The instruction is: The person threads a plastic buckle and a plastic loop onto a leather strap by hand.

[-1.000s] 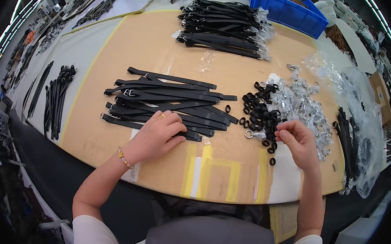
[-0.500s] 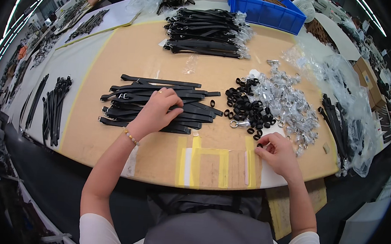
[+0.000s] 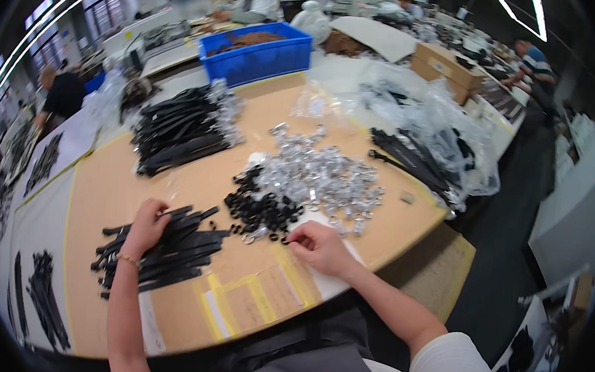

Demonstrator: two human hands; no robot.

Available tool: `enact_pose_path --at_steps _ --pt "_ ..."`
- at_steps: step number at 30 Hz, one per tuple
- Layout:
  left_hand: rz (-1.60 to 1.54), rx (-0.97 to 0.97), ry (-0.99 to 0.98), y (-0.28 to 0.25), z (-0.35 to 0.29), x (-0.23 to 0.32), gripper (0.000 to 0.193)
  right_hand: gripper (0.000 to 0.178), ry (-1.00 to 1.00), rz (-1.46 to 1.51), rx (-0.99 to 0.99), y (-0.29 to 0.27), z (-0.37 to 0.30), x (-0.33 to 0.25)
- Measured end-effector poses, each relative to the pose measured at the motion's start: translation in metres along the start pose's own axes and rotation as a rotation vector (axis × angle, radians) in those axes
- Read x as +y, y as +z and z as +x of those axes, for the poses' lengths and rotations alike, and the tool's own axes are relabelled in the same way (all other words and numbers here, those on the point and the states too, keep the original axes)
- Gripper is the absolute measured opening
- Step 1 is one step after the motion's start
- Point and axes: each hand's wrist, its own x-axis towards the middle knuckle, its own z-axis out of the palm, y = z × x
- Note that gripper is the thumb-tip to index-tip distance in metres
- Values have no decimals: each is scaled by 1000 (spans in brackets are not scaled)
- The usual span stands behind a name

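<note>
My left hand (image 3: 146, 228) is over the left part of a loose pile of flat black straps (image 3: 191, 251), its fingers closed on one strap near the pile's far edge. My right hand (image 3: 322, 249) has thumb and fingertips pinched together around a small black loop (image 3: 287, 241), mostly covered by the fingers. Just beyond that hand lies a heap of similar black loops (image 3: 261, 210). Silver metal clasps (image 3: 329, 178) in clear wrapping spread out next to the loops. The picture is slightly blurred.
Behind the loose straps lies a stack of black straps with wrapped clasps (image 3: 183, 131). A blue crate (image 3: 255, 53) stands at the back, a cardboard box (image 3: 446, 68) at the far right. Clear plastic bags (image 3: 415, 111) cover more straps. Yellow tape (image 3: 254, 291) marks the near edge. Other people work beyond.
My view has swung to the right and tilted, so the table sits further left. My left hand has gone from lying over the straps to pinching one. The right hand keeps its pinch.
</note>
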Motion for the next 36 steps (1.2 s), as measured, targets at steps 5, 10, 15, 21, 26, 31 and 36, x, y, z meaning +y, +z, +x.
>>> enact_pose_path --at_steps 5,10,15,21,26,31,36 --pt "-38 -233 -216 -25 2 -59 21 14 -83 -22 -27 8 -3 -5" --pt "-162 -286 -250 -16 20 -41 19 17 -66 -27 25 0 -9 1" --pt "-203 -139 -195 -23 13 -51 20 18 -37 36 -5 3 -5 -1" --pt "155 187 -25 -91 0 -11 19 20 -21 177 -9 1 -5 5" --pt "313 289 142 -109 -51 99 26 24 32 205 -57 0 -2 12" --pt "-63 89 155 -32 -105 163 27 31 228 666 -294 29 0 2" --pt "-406 21 25 33 -120 174 22 34 282 773 -355 49 -3 -17"
